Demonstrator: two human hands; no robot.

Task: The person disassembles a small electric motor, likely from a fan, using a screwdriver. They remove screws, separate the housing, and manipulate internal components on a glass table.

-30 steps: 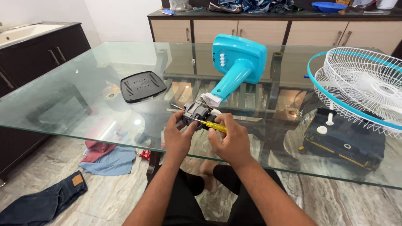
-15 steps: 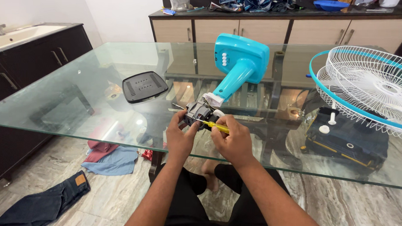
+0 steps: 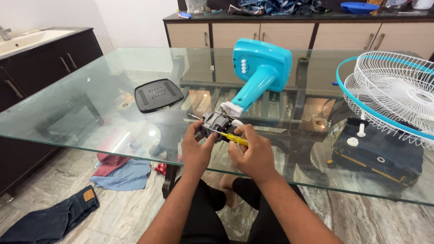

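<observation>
The left hand (image 3: 195, 149) is clamping the motor (image 3: 217, 124) steady while right-hand fingers (image 3: 241, 135) are pinching a screwdriver (image 3: 233, 138) (grille (image 3: 399, 94) at three o'clock).

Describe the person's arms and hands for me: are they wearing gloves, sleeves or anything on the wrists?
No gloves: the left hand and the right hand are both bare. Both forearms are uncovered as far as the bottom of the picture, with no sleeve showing. No watch, bracelet or ring can be seen.
</observation>
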